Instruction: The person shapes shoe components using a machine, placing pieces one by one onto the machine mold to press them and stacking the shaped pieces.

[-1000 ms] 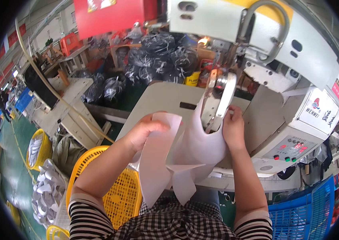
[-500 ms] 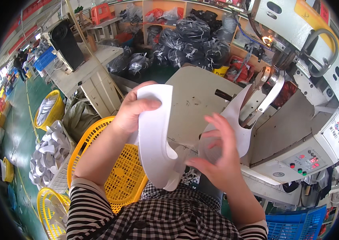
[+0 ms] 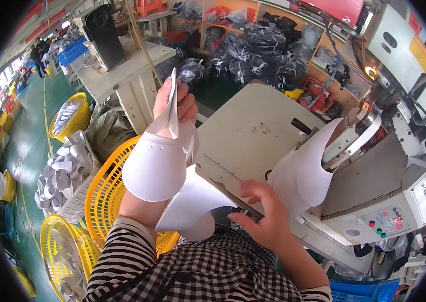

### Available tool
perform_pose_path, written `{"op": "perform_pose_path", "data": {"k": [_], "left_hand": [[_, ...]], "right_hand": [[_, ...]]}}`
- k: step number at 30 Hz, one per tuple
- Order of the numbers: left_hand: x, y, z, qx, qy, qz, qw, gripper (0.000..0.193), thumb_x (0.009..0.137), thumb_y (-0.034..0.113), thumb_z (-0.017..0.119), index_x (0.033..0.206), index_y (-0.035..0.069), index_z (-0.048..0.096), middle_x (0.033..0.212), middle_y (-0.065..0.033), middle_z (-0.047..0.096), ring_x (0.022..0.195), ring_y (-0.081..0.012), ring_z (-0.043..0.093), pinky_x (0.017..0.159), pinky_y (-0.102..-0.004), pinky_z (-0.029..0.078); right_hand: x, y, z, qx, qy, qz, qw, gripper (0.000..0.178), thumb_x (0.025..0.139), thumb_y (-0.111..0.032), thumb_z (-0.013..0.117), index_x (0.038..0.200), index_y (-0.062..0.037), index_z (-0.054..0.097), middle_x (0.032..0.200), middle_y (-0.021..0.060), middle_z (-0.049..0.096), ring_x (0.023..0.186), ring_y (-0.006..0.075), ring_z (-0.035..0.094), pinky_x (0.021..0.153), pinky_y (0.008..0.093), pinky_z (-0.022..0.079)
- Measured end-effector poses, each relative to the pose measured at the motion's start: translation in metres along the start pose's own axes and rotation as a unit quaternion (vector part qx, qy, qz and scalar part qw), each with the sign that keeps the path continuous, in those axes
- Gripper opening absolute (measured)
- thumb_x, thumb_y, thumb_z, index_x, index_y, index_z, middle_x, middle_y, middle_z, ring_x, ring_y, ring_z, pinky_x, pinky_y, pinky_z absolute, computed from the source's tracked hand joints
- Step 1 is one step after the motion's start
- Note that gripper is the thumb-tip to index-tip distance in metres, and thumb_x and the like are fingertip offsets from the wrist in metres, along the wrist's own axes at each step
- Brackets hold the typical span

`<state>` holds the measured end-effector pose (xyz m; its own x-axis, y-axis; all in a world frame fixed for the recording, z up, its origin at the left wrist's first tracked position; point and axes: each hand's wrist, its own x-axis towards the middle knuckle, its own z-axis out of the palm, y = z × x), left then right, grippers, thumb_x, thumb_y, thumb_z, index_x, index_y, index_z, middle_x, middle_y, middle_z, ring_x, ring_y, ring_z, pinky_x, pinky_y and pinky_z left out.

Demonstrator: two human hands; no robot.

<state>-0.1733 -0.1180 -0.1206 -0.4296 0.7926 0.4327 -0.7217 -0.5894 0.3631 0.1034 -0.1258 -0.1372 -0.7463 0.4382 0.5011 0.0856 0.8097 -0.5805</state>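
Observation:
My left hand [image 3: 186, 104], raised in front of the worktable, grips a white curved sheet piece [image 3: 155, 166] that looks like a shoe upper. It is folded between thumb and fingers and flares down around my wrist. Below it hangs another white curved section [image 3: 192, 199]; whether the two are joined I cannot tell. Close to that section's right tip is my right hand [image 3: 268, 216], thumb and fingers apart, with nothing visible in it. Beyond the right hand, several nested white pieces [image 3: 301, 173] hang on the metal arm [image 3: 359, 136] of a machine.
Under my left arm stands a yellow basket [image 3: 104, 183]. A crate of white pieces [image 3: 64, 173] and yellow baskets stand to the left. The pale worktable [image 3: 248, 126] lies ahead, the machine's control box [image 3: 384, 216] at right. Black bagged bundles [image 3: 263, 45] fill the back shelves.
My left hand has risen and turned, swinging the white piece upward and spreading it around my wrist. My right hand has dropped lower and left, away from the nested pieces. The view has shifted.

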Motion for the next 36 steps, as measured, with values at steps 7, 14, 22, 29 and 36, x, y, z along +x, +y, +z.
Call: {"op": "perform_pose_path", "data": {"k": [7,14,22,29,36], "left_hand": [[0.001,-0.028,0.025,0.064,0.125,0.010,0.990,0.021,0.086,0.033,0.048,0.079,0.014,0.050,0.061,0.0015,0.047,0.048,-0.0117,0.046,0.042,-0.0246,0.039],[0.013,0.011,-0.051,0.135,0.341,0.084,0.926,0.029,0.087,0.029,0.044,0.103,0.007,0.055,0.096,-0.0060,0.061,0.086,-0.0203,0.059,0.078,-0.0339,0.047],[-0.011,0.072,-0.064,0.100,0.048,0.026,0.993,0.035,0.081,0.037,0.054,0.098,0.006,0.055,0.083,-0.0085,0.059,0.065,-0.0185,0.054,0.057,-0.0329,0.046],[-0.054,-0.021,0.102,0.234,-0.274,-0.198,0.912,0.036,0.079,0.024,0.062,0.106,0.001,0.054,0.095,-0.0133,0.059,0.087,-0.0202,0.057,0.074,-0.0287,0.043],[-0.043,-0.060,0.138,0.288,-0.311,-0.308,0.852,0.048,0.073,0.015,0.070,0.114,0.003,0.048,0.109,-0.0090,0.053,0.097,-0.0164,0.053,0.084,-0.0298,0.041]], "right_hand": [[0.002,0.002,0.012,0.179,-0.027,0.077,0.980,0.031,0.069,-0.014,0.068,0.098,-0.0060,0.061,0.104,0.0102,0.060,0.097,0.0266,0.056,0.081,0.0321,0.045],[-0.029,0.012,-0.004,0.107,0.113,-0.153,0.976,0.015,0.067,-0.012,0.067,0.079,-0.0052,0.063,0.087,0.0129,0.064,0.082,0.0256,0.062,0.070,0.0307,0.050],[-0.075,0.004,-0.054,0.153,0.450,0.119,0.872,0.044,0.076,-0.037,0.056,0.095,0.0023,0.047,0.083,0.0102,0.049,0.077,0.0166,0.047,0.066,0.0269,0.038],[-0.014,0.002,-0.087,0.281,0.250,-0.003,0.927,0.045,0.084,-0.037,0.052,0.102,0.0015,0.039,0.098,0.0210,0.053,0.079,0.0246,0.056,0.069,0.0346,0.047],[0.027,-0.026,-0.083,0.193,0.335,-0.034,0.922,0.043,0.086,-0.031,0.052,0.108,0.0034,0.040,0.099,0.0148,0.051,0.091,0.0202,0.052,0.079,0.0305,0.041]]}}
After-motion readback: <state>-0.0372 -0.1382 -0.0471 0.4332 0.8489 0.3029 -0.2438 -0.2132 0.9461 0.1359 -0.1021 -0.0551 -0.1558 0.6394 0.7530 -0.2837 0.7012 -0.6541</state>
